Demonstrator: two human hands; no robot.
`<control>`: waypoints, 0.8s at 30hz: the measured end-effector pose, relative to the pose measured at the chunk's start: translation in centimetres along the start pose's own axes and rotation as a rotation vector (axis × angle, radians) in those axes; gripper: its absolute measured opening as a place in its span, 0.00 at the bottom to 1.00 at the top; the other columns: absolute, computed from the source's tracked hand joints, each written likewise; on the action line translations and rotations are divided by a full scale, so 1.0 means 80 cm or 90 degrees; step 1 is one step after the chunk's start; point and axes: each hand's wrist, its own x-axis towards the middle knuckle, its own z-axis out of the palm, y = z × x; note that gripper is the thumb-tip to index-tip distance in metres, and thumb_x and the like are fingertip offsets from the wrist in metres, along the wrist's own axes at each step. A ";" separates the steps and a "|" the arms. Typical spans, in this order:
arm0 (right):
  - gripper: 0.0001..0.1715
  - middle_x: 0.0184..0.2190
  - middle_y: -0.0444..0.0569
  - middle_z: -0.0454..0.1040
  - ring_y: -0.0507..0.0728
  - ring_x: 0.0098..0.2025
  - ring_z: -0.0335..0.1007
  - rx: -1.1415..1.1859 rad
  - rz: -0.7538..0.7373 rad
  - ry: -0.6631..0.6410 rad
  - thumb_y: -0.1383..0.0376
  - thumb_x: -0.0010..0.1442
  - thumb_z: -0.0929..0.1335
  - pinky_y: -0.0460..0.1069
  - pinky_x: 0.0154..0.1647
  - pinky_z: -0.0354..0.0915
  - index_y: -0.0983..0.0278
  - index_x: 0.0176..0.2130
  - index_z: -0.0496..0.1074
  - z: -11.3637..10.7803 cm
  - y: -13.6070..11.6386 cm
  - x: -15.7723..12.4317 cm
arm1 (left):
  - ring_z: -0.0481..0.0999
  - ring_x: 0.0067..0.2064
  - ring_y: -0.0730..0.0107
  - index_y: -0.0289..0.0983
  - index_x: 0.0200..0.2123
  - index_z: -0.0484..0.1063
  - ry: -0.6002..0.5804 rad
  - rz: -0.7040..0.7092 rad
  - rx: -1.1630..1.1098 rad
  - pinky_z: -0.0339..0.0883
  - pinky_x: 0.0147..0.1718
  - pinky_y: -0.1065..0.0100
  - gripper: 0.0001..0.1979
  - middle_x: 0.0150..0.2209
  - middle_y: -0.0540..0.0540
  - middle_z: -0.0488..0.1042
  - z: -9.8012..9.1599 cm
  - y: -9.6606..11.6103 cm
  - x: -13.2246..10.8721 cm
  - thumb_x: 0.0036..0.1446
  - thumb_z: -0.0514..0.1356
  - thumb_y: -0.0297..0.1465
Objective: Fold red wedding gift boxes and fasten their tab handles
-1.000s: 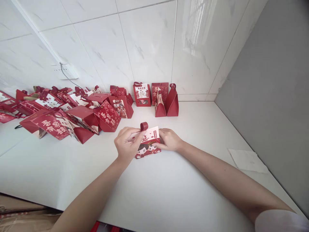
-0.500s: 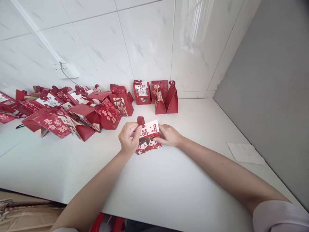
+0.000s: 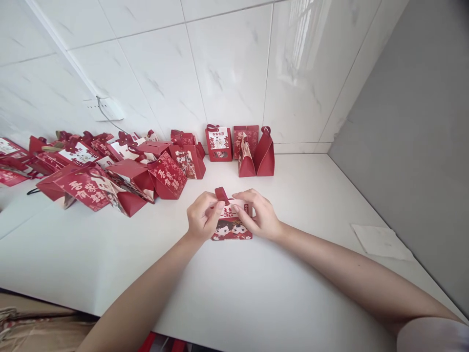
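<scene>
A small red and white gift box [image 3: 233, 229] with two cartoon faces and a red ribbon loop [image 3: 221, 194] on top stands on the white table in front of me. My left hand [image 3: 203, 214] pinches its upper left edge beside the ribbon. With thumb and fingers, my right hand [image 3: 259, 213] grips the upper right part of the same box. Parts of the box's top and sides are hidden behind my fingers.
Many similar red gift boxes [image 3: 88, 188] lie piled at the left. Several more, including an upright box [image 3: 219, 144] and a ribboned box [image 3: 265, 155], stand by the tiled wall. A white paper sheet [image 3: 381, 241] lies at right, near a grey panel [image 3: 414, 146].
My right hand has moved from the box's right side up to its top edge, near the ribbon. The box now sits straighter. The view has shifted slightly.
</scene>
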 end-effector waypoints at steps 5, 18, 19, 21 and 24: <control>0.08 0.35 0.49 0.76 0.56 0.33 0.72 0.017 0.003 -0.011 0.68 0.65 0.67 0.52 0.34 0.71 0.59 0.45 0.69 -0.003 -0.003 0.006 | 0.72 0.29 0.72 0.38 0.32 0.70 -0.007 0.010 -0.032 0.65 0.30 0.69 0.06 0.28 0.48 0.73 0.001 0.001 -0.002 0.63 0.57 0.30; 0.05 0.34 0.46 0.79 0.53 0.32 0.76 0.090 0.138 -0.040 0.62 0.66 0.68 0.47 0.30 0.71 0.60 0.40 0.72 -0.008 -0.017 0.013 | 0.74 0.33 0.67 0.39 0.35 0.72 -0.085 0.169 0.066 0.69 0.33 0.67 0.02 0.32 0.46 0.75 -0.020 -0.005 0.020 0.57 0.62 0.29; 0.04 0.34 0.46 0.78 0.53 0.32 0.75 0.095 0.133 -0.044 0.62 0.66 0.68 0.47 0.30 0.71 0.60 0.41 0.71 -0.009 -0.014 0.013 | 0.75 0.34 0.67 0.39 0.36 0.73 -0.101 0.140 0.043 0.70 0.33 0.67 0.02 0.32 0.45 0.75 -0.020 -0.002 0.021 0.58 0.61 0.29; 0.03 0.35 0.46 0.77 0.53 0.34 0.75 0.097 0.103 -0.050 0.64 0.67 0.67 0.48 0.33 0.71 0.60 0.41 0.71 -0.009 -0.010 0.012 | 0.75 0.35 0.67 0.38 0.37 0.74 -0.122 0.101 0.015 0.70 0.34 0.66 0.03 0.34 0.45 0.76 -0.021 0.002 0.023 0.58 0.61 0.28; 0.04 0.35 0.48 0.75 0.55 0.37 0.74 0.067 0.039 -0.069 0.64 0.69 0.65 0.50 0.38 0.71 0.60 0.40 0.71 -0.011 -0.005 0.013 | 0.76 0.37 0.66 0.38 0.37 0.74 -0.129 0.091 0.015 0.71 0.36 0.65 0.03 0.35 0.44 0.76 -0.021 0.007 0.024 0.58 0.62 0.29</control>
